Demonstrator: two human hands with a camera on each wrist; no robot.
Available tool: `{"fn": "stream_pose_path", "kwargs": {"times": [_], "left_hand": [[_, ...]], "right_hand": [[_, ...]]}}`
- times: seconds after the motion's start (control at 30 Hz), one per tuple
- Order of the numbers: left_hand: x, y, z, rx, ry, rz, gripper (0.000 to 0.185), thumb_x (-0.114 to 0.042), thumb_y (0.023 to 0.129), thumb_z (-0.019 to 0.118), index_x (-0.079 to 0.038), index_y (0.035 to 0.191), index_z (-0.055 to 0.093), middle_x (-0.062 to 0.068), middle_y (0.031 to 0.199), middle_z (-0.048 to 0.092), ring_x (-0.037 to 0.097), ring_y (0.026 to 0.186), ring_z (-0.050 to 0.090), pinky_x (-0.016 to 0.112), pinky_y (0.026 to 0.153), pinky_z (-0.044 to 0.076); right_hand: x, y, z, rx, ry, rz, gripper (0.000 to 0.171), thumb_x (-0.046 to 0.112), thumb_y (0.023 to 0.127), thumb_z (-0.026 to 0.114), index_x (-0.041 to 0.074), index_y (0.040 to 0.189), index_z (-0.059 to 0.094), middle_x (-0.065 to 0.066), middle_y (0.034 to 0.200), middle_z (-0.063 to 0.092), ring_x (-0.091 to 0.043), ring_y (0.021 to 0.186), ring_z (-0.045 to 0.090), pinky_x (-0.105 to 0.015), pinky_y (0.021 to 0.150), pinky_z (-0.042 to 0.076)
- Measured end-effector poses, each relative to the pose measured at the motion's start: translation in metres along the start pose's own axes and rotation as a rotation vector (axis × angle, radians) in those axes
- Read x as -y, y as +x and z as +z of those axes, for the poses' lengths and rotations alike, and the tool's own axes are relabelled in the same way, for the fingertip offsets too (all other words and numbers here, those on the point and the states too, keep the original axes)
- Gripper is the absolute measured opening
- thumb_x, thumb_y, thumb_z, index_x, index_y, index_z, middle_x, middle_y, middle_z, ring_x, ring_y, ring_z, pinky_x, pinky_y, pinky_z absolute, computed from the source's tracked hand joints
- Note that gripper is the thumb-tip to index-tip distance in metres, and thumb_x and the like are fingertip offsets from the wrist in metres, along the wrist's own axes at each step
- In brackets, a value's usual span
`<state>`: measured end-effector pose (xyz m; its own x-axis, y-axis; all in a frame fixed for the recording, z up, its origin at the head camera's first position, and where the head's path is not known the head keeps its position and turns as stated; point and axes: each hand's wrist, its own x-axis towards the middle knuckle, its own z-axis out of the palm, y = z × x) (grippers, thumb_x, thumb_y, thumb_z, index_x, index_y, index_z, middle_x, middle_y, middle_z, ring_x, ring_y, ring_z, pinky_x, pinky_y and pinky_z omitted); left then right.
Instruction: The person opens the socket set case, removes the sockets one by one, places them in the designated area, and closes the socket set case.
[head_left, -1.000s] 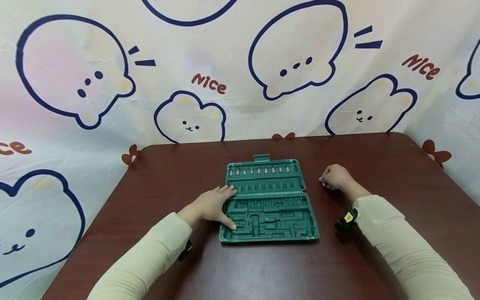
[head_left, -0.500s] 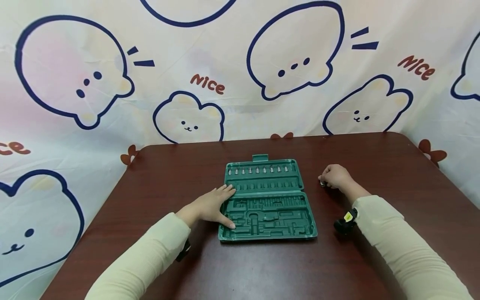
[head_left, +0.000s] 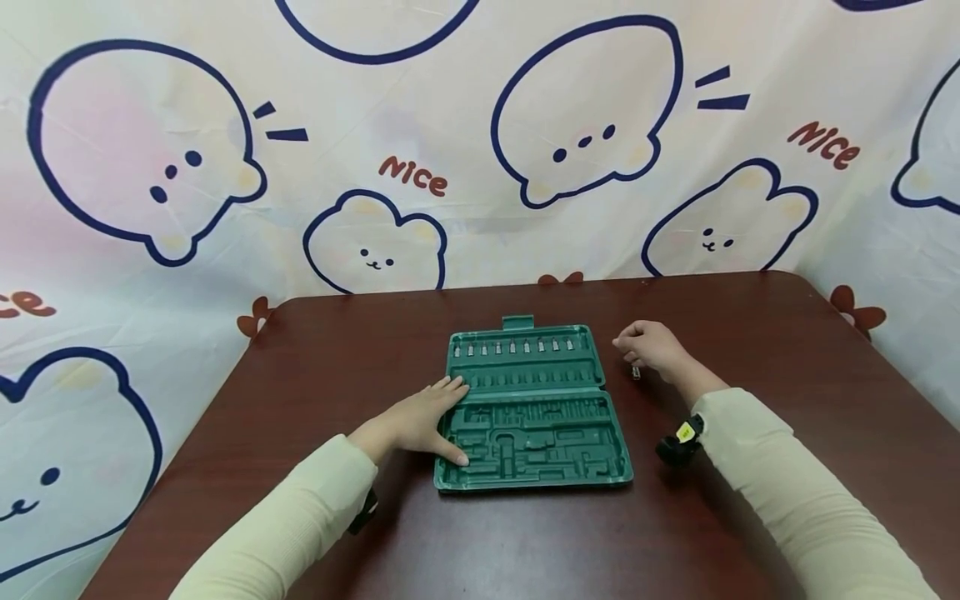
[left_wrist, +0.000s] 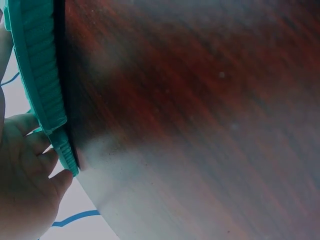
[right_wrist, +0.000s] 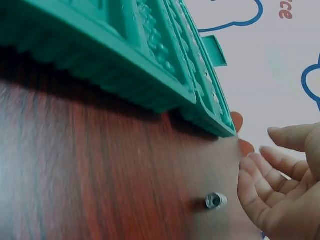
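An open green tool case [head_left: 536, 437] lies at the table's middle, with a row of small silver bits [head_left: 519, 346] in its far half. My left hand [head_left: 420, 418] rests flat on the case's left edge [left_wrist: 42, 85], fingers straight and thumb along the rim; the left wrist view shows those fingers [left_wrist: 30, 175] touching the edge. My right hand [head_left: 648, 344] hovers just right of the case's far half, fingers loosely curled and holding nothing [right_wrist: 280, 190]. A small silver socket [right_wrist: 216, 200] lies on the table right by its fingertips [head_left: 636, 372]. The case's right side [right_wrist: 125, 45] is close by.
The dark red-brown table [head_left: 780, 350] has rounded far corners. A cartoon-printed cloth backdrop [head_left: 420, 167] hangs behind and to the sides. A black wrist camera [head_left: 678, 443] sits on the right cream sleeve.
My right hand has shifted left toward the case and come off the small silver socket, which now lies uncovered on the table. The left hand has stayed put.
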<state>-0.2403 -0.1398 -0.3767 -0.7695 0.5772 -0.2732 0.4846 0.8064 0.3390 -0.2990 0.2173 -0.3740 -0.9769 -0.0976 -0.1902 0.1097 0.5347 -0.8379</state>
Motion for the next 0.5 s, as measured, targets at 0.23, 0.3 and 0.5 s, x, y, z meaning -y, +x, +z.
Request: {"fn": "stream_pose_path", "kwargs": {"times": [0.23, 0.3, 0.5], "left_hand": [[0.003, 0.0, 0.002, -0.003, -0.024, 0.008, 0.105, -0.061, 0.06, 0.064, -0.011, 0.139, 0.016, 0.003, 0.143, 0.007, 0.021, 0.13, 0.001, 0.045, 0.098, 0.019], [0.003, 0.0, 0.002, -0.002, -0.03, 0.012, 0.104, -0.06, 0.06, 0.064, -0.011, 0.139, 0.016, 0.003, 0.143, 0.007, 0.021, 0.13, 0.001, 0.045, 0.098, 0.019], [0.003, -0.001, 0.002, 0.006, -0.028, 0.01, 0.104, -0.061, 0.06, 0.064, -0.011, 0.139, 0.016, 0.003, 0.143, 0.007, 0.02, 0.13, 0.0, 0.044, 0.098, 0.019]], "right_hand": [[0.007, 0.015, 0.015, 0.024, 0.053, -0.044, 0.03, 0.02, 0.089, 0.048, -0.003, 0.109, 0.049, -0.019, 0.105, 0.051, -0.026, 0.087, 0.053, -0.034, 0.074, 0.045], [0.01, 0.02, 0.019, 0.041, 0.057, -0.048, 0.031, 0.02, 0.089, 0.049, -0.003, 0.11, 0.049, -0.018, 0.105, 0.051, -0.026, 0.088, 0.053, -0.036, 0.076, 0.044], [0.016, 0.031, 0.028, 0.112, 0.052, -0.058, 0.034, 0.019, 0.088, 0.05, -0.002, 0.114, 0.05, -0.019, 0.111, 0.048, -0.028, 0.092, 0.052, -0.036, 0.076, 0.044]]}}
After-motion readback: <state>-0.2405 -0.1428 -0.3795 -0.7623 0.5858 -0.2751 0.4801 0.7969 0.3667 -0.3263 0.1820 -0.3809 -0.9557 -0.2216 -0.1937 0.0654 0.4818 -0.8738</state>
